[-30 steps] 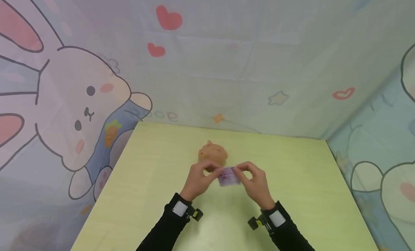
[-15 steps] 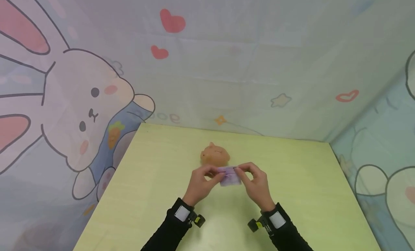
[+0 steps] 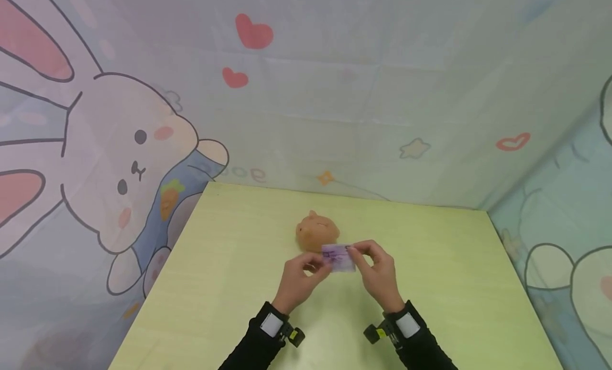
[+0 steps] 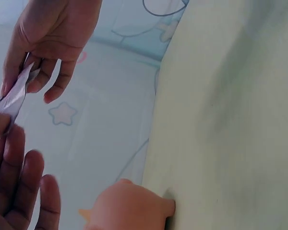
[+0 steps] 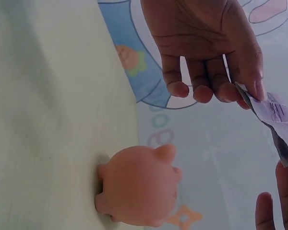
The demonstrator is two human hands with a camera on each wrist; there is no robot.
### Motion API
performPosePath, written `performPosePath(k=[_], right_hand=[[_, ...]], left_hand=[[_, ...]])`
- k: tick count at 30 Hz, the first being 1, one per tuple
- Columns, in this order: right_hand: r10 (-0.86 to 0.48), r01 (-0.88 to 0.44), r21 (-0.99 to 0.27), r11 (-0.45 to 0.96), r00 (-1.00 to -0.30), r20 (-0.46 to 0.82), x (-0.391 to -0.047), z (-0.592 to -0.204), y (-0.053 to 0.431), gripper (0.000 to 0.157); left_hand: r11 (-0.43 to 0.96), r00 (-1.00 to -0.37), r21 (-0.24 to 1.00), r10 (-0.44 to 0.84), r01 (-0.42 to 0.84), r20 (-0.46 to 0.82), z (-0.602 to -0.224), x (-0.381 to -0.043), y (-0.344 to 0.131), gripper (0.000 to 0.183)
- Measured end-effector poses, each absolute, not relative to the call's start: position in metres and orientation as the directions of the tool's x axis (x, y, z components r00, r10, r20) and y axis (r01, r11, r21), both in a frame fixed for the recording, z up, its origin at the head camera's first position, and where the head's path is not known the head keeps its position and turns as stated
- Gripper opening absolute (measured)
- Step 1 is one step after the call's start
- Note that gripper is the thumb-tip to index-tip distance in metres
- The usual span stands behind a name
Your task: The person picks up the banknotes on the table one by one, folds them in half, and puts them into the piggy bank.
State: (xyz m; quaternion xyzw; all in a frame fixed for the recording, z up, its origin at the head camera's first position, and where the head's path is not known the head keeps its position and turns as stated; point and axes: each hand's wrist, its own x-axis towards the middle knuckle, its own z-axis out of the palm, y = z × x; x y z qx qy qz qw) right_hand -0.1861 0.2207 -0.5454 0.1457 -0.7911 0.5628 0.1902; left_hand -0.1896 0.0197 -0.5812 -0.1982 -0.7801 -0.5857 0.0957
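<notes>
Both hands hold a small folded purple banknote (image 3: 338, 257) above the table, in front of a pinkish-orange piggy bank (image 3: 316, 232). My left hand (image 3: 298, 282) pinches its lower left edge between thumb and fingers. At its upper right corner my right hand (image 3: 380, 274) pinches it. The right wrist view shows the note (image 5: 277, 117) folded in layers, one end under the left thumb, with the piggy bank (image 5: 138, 187) standing on its feet below. In the left wrist view, the other fingers of my left hand (image 4: 19, 187) are spread loosely.
The pale yellow table (image 3: 421, 317) ends at a cloth backdrop (image 3: 334, 94) printed with a rabbit, hearts and stars. The cloth also hangs along the left and right sides. A small camera is strapped to each wrist.
My left hand has slid down from the note's upper left corner to its lower left edge, baring that corner. My right hand keeps its pinch. The head view shifted slightly; the piggy bank stayed put.
</notes>
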Motion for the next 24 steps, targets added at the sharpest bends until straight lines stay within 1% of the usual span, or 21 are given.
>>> performPosePath(k=[4, 8, 12, 16, 20, 22, 24], right_hand=[[0.021, -0.402, -0.866, 0.296, -0.904, 0.427, -0.184, -0.546, 0.218, 0.006], [0.067, -0.359, -0.895, 0.264, -0.919, 0.388, -0.177, -0.535, 0.211, 0.008], [0.097, -0.318, -0.917, 0.242, -0.932, 0.349, -0.171, -0.530, 0.206, 0.009], [0.098, -0.309, -0.922, 0.232, -0.936, 0.339, -0.170, -0.531, 0.205, 0.010], [0.092, -0.309, -0.924, 0.226, -0.937, 0.336, -0.172, -0.536, 0.205, 0.011], [0.092, -0.307, -0.924, 0.228, -0.938, 0.334, -0.173, -0.538, 0.205, 0.011], [0.093, -0.311, -0.923, 0.226, -0.936, 0.338, -0.174, -0.540, 0.205, 0.010]], left_hand=[[0.225, -0.900, 0.872, 0.108, 0.435, 0.422, -0.583, -0.185, 0.025, 0.015], [0.225, -0.894, 0.871, 0.008, 0.438, 0.447, -0.584, -0.179, 0.031, 0.012], [0.277, -0.873, 0.847, -0.055, 0.453, 0.485, -0.585, -0.176, 0.034, 0.009], [0.356, -0.829, 0.793, -0.079, 0.495, 0.554, -0.585, -0.177, 0.035, 0.006], [0.454, -0.783, 0.721, -0.077, 0.524, 0.617, -0.585, -0.179, 0.034, 0.004], [0.522, -0.750, 0.659, -0.054, 0.542, 0.659, -0.584, -0.180, 0.034, 0.004], [0.596, -0.699, 0.568, -0.017, 0.567, 0.715, -0.581, -0.180, 0.033, 0.005]])
